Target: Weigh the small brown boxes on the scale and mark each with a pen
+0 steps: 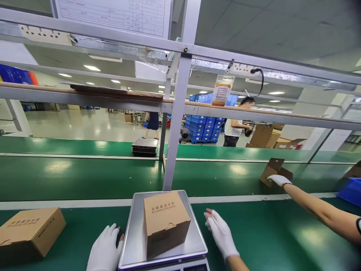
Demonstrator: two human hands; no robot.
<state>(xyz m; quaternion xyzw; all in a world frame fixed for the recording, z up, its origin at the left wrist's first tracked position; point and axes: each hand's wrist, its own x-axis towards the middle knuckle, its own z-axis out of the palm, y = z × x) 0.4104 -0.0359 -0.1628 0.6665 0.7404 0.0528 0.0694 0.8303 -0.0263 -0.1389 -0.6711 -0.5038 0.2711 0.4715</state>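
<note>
A closed brown cardboard box (166, 212), printed "Brushless DC pump", sits slightly turned on the steel plate of a weighing scale (135, 241). Just left of the scale is my left hand (105, 248) in a white glove, fingers apart and holding nothing, its thumb near the plate's edge. My right hand (221, 233), gloved as well, hovers off the scale's right side with fingers stretched out and nothing in them. Neither hand touches the box. A similar closed box (31, 233) rests on the green surface at the far left. The scale's display is mostly cut off.
From the right, a co-worker's gloved hand (278, 180) grips an open box (272, 169) on the conveyor belt (225, 177). A metal post (179, 113) rises behind the scale. A blue bin (351, 191) stands far right; a second scale (144, 146) is at the back.
</note>
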